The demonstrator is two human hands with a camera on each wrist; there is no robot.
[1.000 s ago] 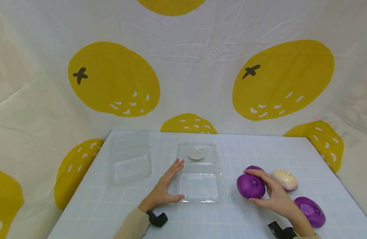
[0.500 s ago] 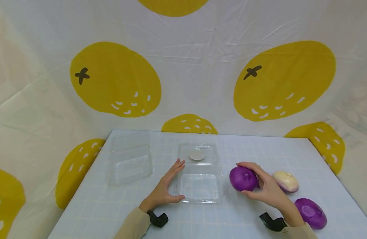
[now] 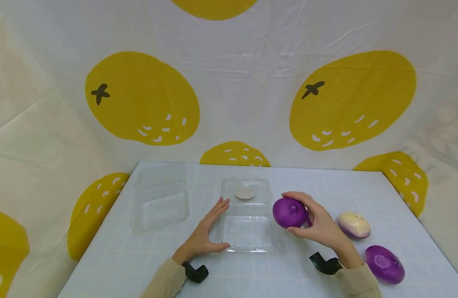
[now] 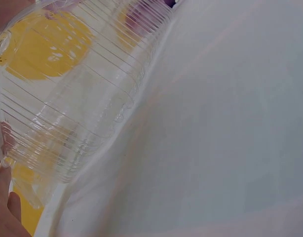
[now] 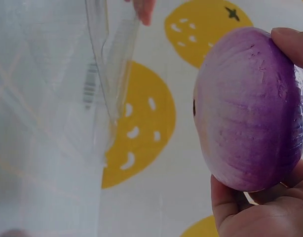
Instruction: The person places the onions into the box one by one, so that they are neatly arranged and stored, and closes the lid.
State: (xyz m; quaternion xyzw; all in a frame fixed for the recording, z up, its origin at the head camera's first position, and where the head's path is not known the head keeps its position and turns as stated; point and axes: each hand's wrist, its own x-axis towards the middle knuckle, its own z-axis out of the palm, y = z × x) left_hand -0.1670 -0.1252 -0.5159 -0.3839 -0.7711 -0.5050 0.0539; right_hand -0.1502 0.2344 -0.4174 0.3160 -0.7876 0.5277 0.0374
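At right of clear plastic box [image 3: 247, 236], right hand [image 3: 321, 225] grips glossy round purple onion [image 3: 289, 212]: probably light, slippery; hold by sides. Left hand [image 3: 203, 236] spread, empty.

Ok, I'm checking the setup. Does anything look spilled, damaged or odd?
Nothing spilled or broken stands out. The one mild oddity: the pale onion right of the right hand shows a cream top, unlike the purple onion lying nearby; perhaps it is just turned differently.
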